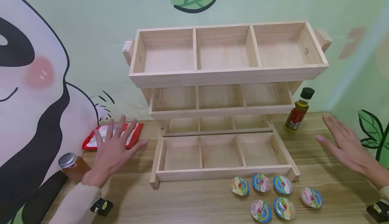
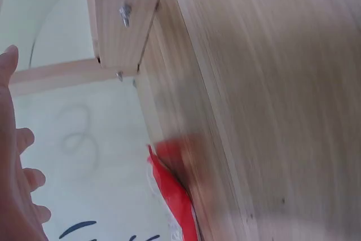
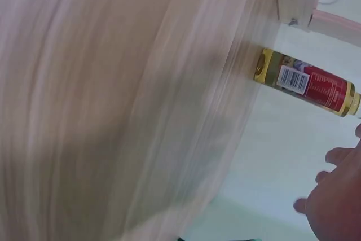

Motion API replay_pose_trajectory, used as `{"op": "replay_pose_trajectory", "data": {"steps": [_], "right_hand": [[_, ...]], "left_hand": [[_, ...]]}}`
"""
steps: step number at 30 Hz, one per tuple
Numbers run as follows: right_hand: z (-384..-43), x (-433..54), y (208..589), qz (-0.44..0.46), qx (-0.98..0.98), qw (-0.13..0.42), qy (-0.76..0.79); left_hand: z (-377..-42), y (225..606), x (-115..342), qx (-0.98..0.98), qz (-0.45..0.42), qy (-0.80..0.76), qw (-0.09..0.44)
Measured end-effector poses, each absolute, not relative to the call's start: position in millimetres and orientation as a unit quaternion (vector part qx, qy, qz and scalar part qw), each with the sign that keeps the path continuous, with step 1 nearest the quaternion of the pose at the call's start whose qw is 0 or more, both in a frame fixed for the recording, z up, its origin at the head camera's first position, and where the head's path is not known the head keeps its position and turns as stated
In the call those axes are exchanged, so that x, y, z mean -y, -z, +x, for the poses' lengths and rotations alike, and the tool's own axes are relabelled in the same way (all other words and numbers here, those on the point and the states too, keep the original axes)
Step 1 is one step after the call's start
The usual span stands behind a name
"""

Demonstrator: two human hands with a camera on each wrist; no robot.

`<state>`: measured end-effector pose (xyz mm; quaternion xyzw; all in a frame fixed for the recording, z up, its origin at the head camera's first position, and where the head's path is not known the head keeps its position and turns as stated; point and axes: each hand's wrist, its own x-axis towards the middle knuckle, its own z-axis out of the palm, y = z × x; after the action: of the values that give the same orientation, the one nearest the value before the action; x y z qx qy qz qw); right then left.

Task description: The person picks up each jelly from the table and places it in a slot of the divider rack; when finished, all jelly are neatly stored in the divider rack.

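My left hand is spread above the table's left side, its fingers overlapping a red-and-white packet in the head view. Close by its wrist stands a jar with a silver lid and brownish contents. On the right, my right hand hovers with straight fingers, holding nothing. An oil bottle with a black cap and red label stands just left of it, also visible in the right wrist view as a labelled bottle. Between the hands rises a tiered wooden rack with divided trays.
Several small round cups with colourful foil lids lie on the table at the front right. The rack's top tray juts out high in the middle. Behind it is a green wall with printed drawings.
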<state>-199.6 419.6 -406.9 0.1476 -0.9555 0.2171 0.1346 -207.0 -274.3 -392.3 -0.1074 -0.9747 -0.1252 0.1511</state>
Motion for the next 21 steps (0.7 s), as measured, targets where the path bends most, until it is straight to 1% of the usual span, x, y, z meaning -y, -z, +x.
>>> {"op": "replay_pose_trajectory", "data": {"steps": [4,7,10,14,18,21], "right_hand": [[-199.0,-414.3,403.7,0.146,0.938,0.111,-0.295],[-198.7,-408.7,401.6,0.125,0.926,0.092,-0.345],[-199.7,-404.8,401.6,0.122,0.909,0.090,-0.388],[-202.4,-401.8,405.4,0.160,0.850,0.091,-0.494],[-206.1,-398.9,411.4,0.218,0.746,0.053,-0.627],[-207.9,-395.2,414.2,0.244,0.701,0.029,-0.670]], "left_hand": [[-203.8,389.3,263.5,0.970,-0.109,0.155,0.153],[-200.4,387.5,255.1,0.966,-0.110,0.177,0.151],[-196.8,386.8,245.8,0.961,-0.117,0.195,0.158],[-192.4,387.9,231.4,0.950,-0.132,0.226,0.170],[-187.9,391.2,214.9,0.933,-0.154,0.272,0.179],[-184.1,393.5,202.9,0.917,-0.172,0.309,0.183]]}}
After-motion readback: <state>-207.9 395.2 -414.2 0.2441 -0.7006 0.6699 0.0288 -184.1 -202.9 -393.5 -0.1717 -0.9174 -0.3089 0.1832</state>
